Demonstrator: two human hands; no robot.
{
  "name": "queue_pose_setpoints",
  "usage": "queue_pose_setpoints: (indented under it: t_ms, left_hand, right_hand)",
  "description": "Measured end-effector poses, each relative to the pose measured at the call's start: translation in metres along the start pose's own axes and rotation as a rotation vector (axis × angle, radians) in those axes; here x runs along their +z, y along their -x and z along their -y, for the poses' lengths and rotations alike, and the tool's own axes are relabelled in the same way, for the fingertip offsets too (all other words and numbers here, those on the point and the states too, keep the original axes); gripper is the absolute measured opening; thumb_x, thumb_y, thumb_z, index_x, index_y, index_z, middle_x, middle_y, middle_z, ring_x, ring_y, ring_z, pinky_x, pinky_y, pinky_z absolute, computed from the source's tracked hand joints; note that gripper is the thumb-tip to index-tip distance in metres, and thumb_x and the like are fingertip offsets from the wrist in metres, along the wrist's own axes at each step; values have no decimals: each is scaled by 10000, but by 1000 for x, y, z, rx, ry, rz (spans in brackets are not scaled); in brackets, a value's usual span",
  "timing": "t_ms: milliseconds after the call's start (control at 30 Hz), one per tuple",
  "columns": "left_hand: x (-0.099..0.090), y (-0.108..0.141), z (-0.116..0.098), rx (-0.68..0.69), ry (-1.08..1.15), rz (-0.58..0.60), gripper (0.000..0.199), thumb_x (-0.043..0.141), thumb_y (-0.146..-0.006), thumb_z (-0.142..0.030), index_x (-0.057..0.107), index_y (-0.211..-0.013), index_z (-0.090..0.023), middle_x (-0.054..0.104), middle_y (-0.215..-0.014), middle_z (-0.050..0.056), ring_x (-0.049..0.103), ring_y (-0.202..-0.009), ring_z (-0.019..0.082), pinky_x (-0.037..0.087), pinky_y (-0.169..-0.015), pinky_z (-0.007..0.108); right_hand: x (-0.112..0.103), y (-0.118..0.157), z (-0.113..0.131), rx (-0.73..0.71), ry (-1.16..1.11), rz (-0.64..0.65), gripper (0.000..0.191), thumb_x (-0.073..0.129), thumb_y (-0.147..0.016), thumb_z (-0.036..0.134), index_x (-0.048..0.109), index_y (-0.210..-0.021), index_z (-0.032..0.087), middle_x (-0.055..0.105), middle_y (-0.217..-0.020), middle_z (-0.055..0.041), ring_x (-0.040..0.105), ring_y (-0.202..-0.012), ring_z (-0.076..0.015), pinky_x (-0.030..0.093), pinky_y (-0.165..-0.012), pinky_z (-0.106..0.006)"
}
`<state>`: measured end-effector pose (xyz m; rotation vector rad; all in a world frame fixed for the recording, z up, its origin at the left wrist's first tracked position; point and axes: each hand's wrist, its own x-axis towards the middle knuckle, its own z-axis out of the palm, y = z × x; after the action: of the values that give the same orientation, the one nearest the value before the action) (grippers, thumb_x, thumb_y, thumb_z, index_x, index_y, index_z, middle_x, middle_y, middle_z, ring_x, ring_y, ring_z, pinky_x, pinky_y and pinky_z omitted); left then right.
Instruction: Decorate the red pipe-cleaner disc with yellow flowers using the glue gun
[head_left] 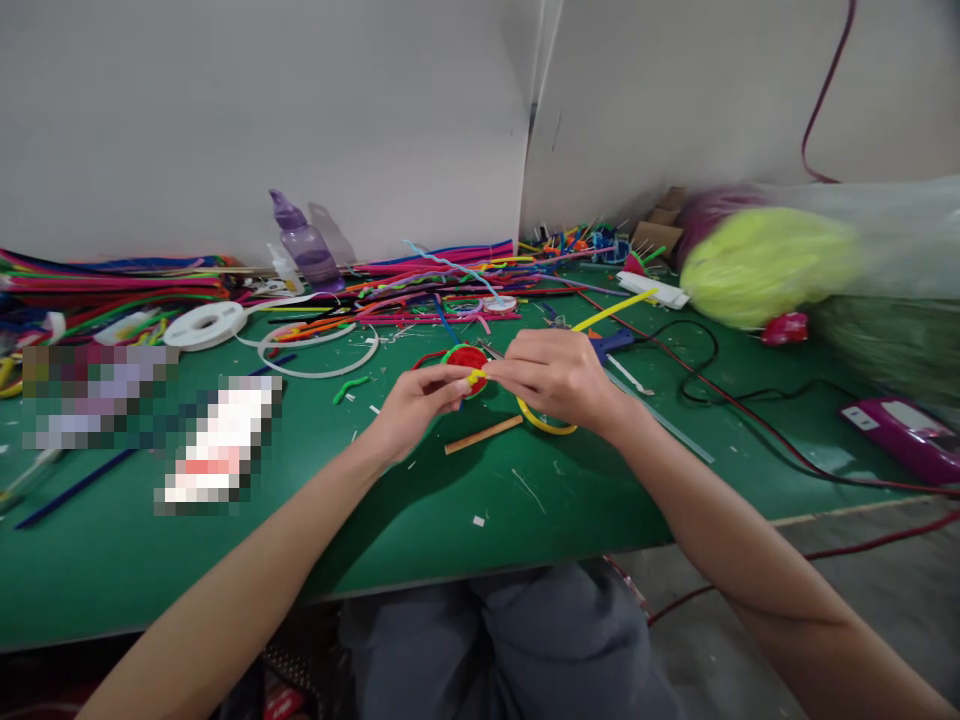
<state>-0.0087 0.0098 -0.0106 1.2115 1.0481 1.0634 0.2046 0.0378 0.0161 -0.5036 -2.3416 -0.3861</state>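
Note:
Above the green table, both hands meet at a small twisted yellow pipe cleaner. My left hand pinches its near end between thumb and fingers. My right hand is closed, its fingertips pressed together on the other end. A longer yellow strip sticks out beyond the right hand and curves below it; whether it joins the twisted piece is hidden. Just behind the fingertips sits a round red piece with a green edge. A wooden stick lies below the hands.
A blue-handled glue gun is behind my right hand. Bundled pipe cleaners line the wall beside a purple bottle. A white tape roll lies left. Cords, plastic bags and a purple device occupy the right.

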Motion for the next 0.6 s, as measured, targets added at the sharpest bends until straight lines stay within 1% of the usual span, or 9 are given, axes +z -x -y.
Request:
queue_pose_setpoints:
  t_ms: [100, 167, 233, 333, 400, 467, 533, 600]
  left_hand:
    - [1, 0, -3, 21, 150, -81, 251, 812, -676, -286, 774, -898, -176, 677, -773, 18, 515, -642, 65, 432, -629, 205]
    - [1, -1, -5, 30, 226, -98, 259, 824, -659, -272, 774, -895, -180, 667, -742, 12, 514, -632, 57, 426, -608, 185]
    - [0, -1, -5, 43, 273, -81, 264, 827, -654, -268, 772, -896, -179, 655, -711, 8, 503, -605, 52, 416, -577, 176]
    - [-1, 0, -5, 58, 291, -23, 240, 828, -655, -274, 768, -865, -173, 642, -672, 7, 481, -558, 46, 392, -530, 177]
    - [-2, 1, -3, 61, 254, 36, 213, 824, -663, -278, 765, -837, -171, 640, -655, 9, 475, -537, 47, 377, -510, 183]
    - [-3, 2, -3, 54, 158, 126, 188, 809, -685, -281, 764, -831, -172, 646, -656, 13, 480, -523, 51, 367, -496, 190]
    - [-4, 4, -3, 47, 1, 232, 170, 783, -718, -280, 764, -844, -168, 657, -689, 20, 501, -529, 61, 381, -502, 201]
    - [-4, 4, -3, 50, -167, 305, 167, 754, -745, -278, 763, -861, -158, 658, -728, 25, 526, -551, 74, 414, -527, 218]
  right_hand:
    - [1, 0, -3, -17, 20, -19, 240, 507, -968, 234, 737, -909, 198, 639, -711, -24, 525, -658, -132, 366, -603, -274]
    - [2, 1, -5, -23, 21, -28, 244, 507, -967, 228, 743, -913, 197, 641, -703, -24, 525, -649, -130, 368, -599, -272]
    - [3, 1, -7, -7, 15, -32, 253, 502, -969, 220, 749, -917, 198, 650, -704, -25, 532, -648, -129, 368, -594, -270]
    - [6, 3, -11, 56, -36, -28, 262, 501, -970, 222, 759, -928, 198, 668, -719, -32, 558, -666, -129, 377, -596, -262]
    - [8, 4, -14, 111, -110, -25, 253, 518, -966, 241, 764, -931, 192, 678, -734, -39, 578, -686, -129, 394, -612, -257]
    - [10, 6, -17, 159, -232, -15, 234, 549, -954, 263, 766, -919, 184, 687, -748, -43, 594, -693, -124, 412, -623, -248]
    - [10, 7, -20, 188, -382, 21, 207, 590, -932, 277, 764, -883, 176, 689, -740, -36, 598, -666, -111, 418, -610, -232]
    - [9, 7, -22, 204, -470, 74, 183, 632, -903, 281, 755, -828, 167, 680, -708, -23, 588, -621, -98, 408, -584, -218]
